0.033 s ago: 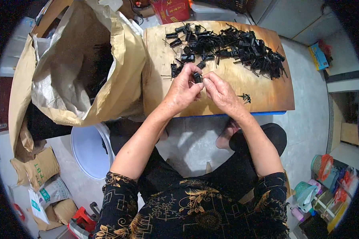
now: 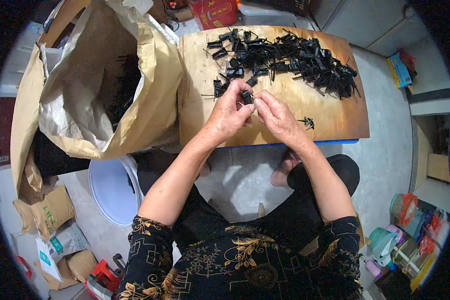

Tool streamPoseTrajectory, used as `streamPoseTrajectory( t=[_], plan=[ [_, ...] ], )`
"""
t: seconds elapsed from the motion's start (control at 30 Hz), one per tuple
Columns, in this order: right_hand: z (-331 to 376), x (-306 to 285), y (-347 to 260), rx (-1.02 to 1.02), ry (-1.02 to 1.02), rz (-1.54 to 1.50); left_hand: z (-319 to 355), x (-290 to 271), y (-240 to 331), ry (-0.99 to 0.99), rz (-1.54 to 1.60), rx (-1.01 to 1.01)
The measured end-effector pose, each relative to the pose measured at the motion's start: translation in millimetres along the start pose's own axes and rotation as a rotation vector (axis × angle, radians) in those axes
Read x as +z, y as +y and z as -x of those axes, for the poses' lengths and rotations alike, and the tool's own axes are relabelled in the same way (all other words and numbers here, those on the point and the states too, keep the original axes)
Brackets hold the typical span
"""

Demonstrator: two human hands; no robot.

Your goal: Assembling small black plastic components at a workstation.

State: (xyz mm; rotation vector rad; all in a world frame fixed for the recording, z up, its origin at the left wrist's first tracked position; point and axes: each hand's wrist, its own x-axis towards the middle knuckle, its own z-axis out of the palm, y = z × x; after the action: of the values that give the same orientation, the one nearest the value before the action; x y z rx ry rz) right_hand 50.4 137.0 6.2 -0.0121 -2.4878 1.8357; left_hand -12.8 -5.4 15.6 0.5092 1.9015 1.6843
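Over the near part of the wooden board, my left hand (image 2: 231, 107) is closed round a small black plastic piece (image 2: 247, 97), held between thumb and fingers. Right beside it, my right hand (image 2: 276, 116) pinches thumb and fingertips together against the piece's right side. Whatever sits in that pinch is too small to make out. Just right of my right hand lies a little cluster of dark nails or screws (image 2: 309, 123). Beyond both hands spreads a heap of black plastic pieces (image 2: 315, 57) with thin rods sticking out, a few lying loose at its left end.
The wooden board (image 2: 195, 115) is in front of me. A large open woven sack (image 2: 157, 100) with dark contents stands at its left. Below the sack is a white round tub (image 2: 112, 192). Brown bags (image 2: 52, 210) lie at lower left, and baskets with household items (image 2: 385, 245) at lower right.
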Motion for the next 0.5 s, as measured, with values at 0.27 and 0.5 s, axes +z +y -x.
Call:
streamPoseTrajectory(
  t=[0.27,0.5],
  plan=[
    [-4.0,4.7,7.2,-0.003,-0.004,0.050,-2.3,-0.8,-1.9,0.023,-0.325,0.067],
    [-9.1,17.3,5.9,-0.019,0.106,0.040,-1.1,3.9,-3.8,0.166,-0.523,0.200]
  ],
)
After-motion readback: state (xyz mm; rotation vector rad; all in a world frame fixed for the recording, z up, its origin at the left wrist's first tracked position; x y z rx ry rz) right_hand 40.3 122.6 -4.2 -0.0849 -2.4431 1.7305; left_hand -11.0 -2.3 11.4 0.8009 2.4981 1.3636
